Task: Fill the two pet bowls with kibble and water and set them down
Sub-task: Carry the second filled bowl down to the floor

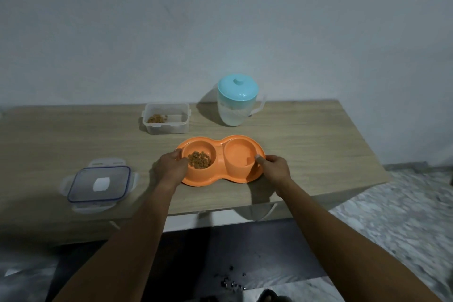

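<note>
Both hands have a grip on the orange double bowl (221, 174), one at each end. The left hand (171, 167) is closed over the rim by the food side, with its thumb over the edge. The right hand (275, 169) is closed on the rim by the other side, thumb on top. The double bowl sits on the worktop (306, 142), near its front edge, and I cannot tell if it is lifted a little.

The left cup has a small pile of kibble (199, 159) in it, so the food part looks done. The right cup (239, 157) looks wet and shiny, so I think it has water, but that is hard to see for sure.

Behind the bowl stands the open kibble box (166, 121) with a little kibble left inside. Its lid (99, 184) lies apart, off to the left. The water jug (236, 103) with the blue top stands at the back, closed.

So filling seems finished. What is left, I think, is to carry the bowl and set it down, maybe on the floor (392, 216). It should stay flat so nothing spills.
</note>
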`<state>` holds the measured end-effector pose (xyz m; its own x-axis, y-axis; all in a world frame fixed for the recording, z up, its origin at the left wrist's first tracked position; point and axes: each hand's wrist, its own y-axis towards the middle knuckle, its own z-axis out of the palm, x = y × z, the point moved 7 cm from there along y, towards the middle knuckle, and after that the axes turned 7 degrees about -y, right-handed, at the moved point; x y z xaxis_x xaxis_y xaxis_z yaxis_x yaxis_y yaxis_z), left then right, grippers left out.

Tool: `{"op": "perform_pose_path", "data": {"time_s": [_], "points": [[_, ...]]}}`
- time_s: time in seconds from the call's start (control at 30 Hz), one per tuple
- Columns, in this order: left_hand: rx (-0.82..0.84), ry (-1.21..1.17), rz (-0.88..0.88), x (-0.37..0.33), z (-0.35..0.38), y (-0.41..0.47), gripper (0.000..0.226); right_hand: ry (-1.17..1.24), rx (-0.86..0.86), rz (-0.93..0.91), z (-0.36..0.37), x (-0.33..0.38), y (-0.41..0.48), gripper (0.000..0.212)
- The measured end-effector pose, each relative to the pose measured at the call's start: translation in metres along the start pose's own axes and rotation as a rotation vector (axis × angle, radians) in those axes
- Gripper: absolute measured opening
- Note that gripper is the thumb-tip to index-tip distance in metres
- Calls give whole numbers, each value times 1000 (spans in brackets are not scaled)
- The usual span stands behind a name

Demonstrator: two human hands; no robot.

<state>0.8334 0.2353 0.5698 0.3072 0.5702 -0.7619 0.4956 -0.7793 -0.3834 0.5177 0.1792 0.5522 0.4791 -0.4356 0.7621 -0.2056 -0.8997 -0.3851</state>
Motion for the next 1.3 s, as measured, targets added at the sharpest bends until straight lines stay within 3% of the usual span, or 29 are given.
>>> {"op": "perform_pose_path", "data": {"time_s": [0.27,0.57,0.93,1.3], "points": [[-82,-67,34,-23,1,-16,45,177,7,46,-12,-11,1,55],[-54,-268,149,-91,35,-73,42,363,-59,5,-101,-13,-13,39],[-5,-299,306,-202,151,-192,44,476,-172,-57,-305,-58,-20,34],[110,-335,373,-306,347,-314,44,495,-306,-75,-545,-154,2,25]]}}
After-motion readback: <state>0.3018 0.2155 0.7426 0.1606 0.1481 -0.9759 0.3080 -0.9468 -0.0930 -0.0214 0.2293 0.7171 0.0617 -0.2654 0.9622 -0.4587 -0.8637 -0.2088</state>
